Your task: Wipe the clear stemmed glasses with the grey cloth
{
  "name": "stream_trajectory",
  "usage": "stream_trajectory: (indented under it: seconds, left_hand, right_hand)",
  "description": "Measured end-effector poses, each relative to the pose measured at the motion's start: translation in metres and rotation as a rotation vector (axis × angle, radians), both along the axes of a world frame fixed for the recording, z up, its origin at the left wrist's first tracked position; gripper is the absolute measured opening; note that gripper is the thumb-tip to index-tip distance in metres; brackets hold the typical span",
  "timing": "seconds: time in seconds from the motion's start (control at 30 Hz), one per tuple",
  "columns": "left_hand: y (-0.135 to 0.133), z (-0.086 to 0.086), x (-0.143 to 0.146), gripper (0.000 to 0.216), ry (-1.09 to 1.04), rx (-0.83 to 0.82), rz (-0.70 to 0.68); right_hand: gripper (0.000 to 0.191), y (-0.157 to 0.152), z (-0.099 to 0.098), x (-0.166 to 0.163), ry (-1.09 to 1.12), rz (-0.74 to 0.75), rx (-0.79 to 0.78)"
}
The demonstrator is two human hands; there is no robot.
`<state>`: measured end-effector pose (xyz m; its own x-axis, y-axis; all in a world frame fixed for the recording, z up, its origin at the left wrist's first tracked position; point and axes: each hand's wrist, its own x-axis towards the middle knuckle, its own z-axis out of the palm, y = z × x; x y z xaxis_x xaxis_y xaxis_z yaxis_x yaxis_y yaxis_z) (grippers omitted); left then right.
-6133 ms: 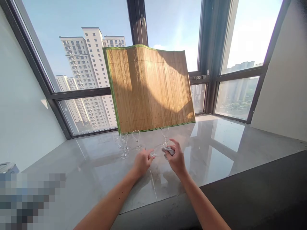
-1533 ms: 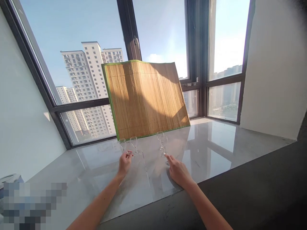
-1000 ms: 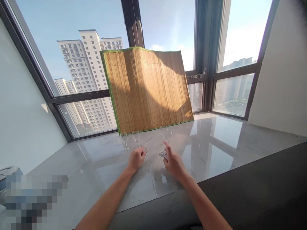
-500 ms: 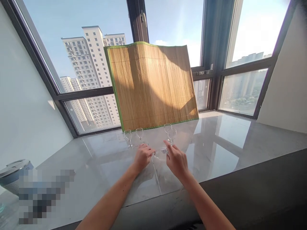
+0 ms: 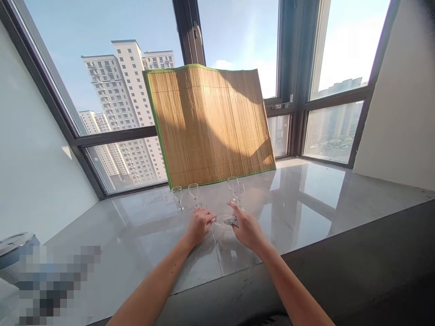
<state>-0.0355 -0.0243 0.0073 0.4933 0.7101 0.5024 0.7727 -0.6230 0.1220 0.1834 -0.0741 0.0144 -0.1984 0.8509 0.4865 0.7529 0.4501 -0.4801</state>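
My left hand (image 5: 200, 225) is closed on the stem end of a clear stemmed glass (image 5: 221, 222), tipped on its side above the sill, its bowl towards the right. My right hand (image 5: 249, 230) pinches a small white cloth or tissue (image 5: 231, 220) at the bowl, index finger stretched forward. Whether the cloth is inside the bowl or against its rim, I cannot tell. Beyond my left hand stand two upright stemmed glasses, an outer one (image 5: 177, 194) and an inner one (image 5: 193, 192). Past my right hand are two more, a rear glass (image 5: 233, 183) and a front glass (image 5: 239, 190), overlapping in view.
Behind the glasses a bamboo mat (image 5: 210, 127) with green edging leans against the window. The glossy grey tiled sill (image 5: 142, 244) ends at a front edge near my forearms. At lower left are a lidded grey container (image 5: 16, 253) and a blurred-out patch.
The whole view has shifted slightly left and down. Both hands keep hold of the glass and the cloth, with only small movement at the bowl.
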Motion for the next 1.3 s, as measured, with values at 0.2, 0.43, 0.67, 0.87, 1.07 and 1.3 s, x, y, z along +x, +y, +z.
stream_trajectory:
  seconds: [0.2, 0.43, 0.67, 0.87, 1.07, 1.3]
  left_hand:
    - [-0.002, 0.001, 0.002, 0.028, -0.042, 0.003, -0.039]
    - [-0.004, 0.001, 0.005, 0.015, -0.208, 0.058, 0.019]
    - [-0.009, -0.006, 0.017, 0.024, -0.467, -0.402, -0.193]
    - [-0.011, -0.007, 0.021, 0.034, -0.624, -0.632, -0.268]
    - [-0.007, -0.007, 0.019, 0.033, -0.669, -0.627, -0.243]
    - [-0.005, -0.016, 0.021, 0.033, -0.541, -0.57, -0.155]
  right_hand:
    - [0.064, -0.008, 0.005, -0.009, 0.495, 0.321, -0.093]
    - [0.054, -0.005, 0.014, -0.001, 0.833, 0.147, -0.018]
    - [0.054, 0.008, -0.012, 0.001, 0.348, -0.081, -0.053]
    - [0.064, 0.004, -0.023, -0.013, 0.157, 0.001, -0.145]
    - [0.064, 0.005, -0.012, -0.008, 0.573, 0.273, -0.304]
    - [0.062, 0.013, 0.008, 0.037, 0.878, 0.015, -0.127]
